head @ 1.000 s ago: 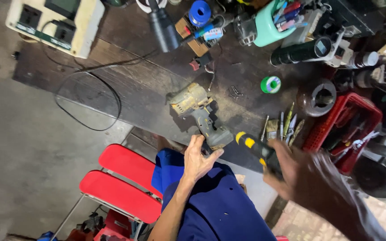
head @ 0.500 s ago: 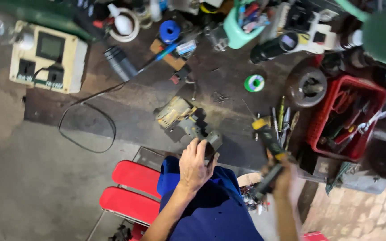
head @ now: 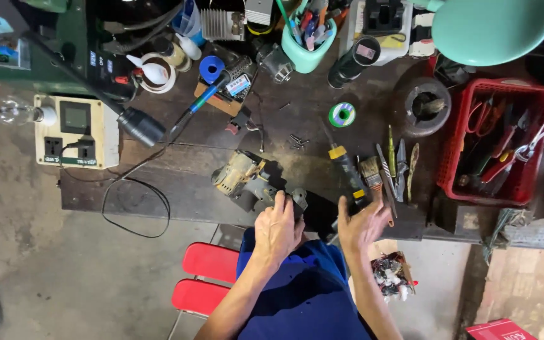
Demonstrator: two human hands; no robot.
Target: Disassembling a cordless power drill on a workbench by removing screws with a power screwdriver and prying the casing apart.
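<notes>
A dismantled power tool (head: 250,182), grey with a beige motor part, lies at the near edge of the dark workbench (head: 177,179). My left hand (head: 278,230) grips its near end from below. A screwdriver (head: 347,173) with a black and yellow handle lies on the bench just right of the tool. My right hand (head: 363,223) is below the handle's end with fingers spread, and nothing is in it. My blue clothing (head: 306,296) fills the lower middle.
A paintbrush (head: 370,171), pliers and small files lie right of the screwdriver. A red basket (head: 448,170) of tools stands at the right. A cream socket box (head: 105,135) and black cable (head: 140,208) are on the left. A teal cup (head: 306,60) of pens stands at the back. A red chair (head: 206,277) is below.
My right hand carried the screwdriver in from the right and has let go of it on the bench. My left hand stayed on the power tool.
</notes>
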